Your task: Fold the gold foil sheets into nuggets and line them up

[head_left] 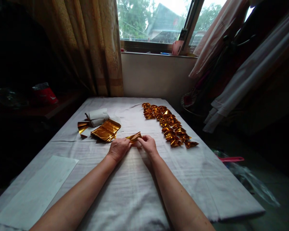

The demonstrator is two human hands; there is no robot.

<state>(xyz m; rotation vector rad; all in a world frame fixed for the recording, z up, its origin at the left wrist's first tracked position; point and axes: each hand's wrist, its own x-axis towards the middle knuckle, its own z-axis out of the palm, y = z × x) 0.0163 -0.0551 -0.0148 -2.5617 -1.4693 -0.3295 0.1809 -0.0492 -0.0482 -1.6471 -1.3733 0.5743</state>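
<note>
A piece of shiny gold foil paper (134,137) is pinched between both hands, just above the middle of the table. My left hand (119,149) closes on its left end, fingers partly hidden from me. On the right end, my right hand (147,144) grips with thumb and fingers together. Left of the hands lies a stack of flat, creased gold foil sheets (106,130). Over on the right, several folded gold foil pieces (170,122) sit in slanting rows.
A white cloth covers the table (188,179). Behind the foil stack are a white paper bundle (98,116) and a curled gold strip (83,126). A white sheet (38,192) lies front left. A pink handle (231,159) shows beyond the right edge. Clothes (245,73) hang right.
</note>
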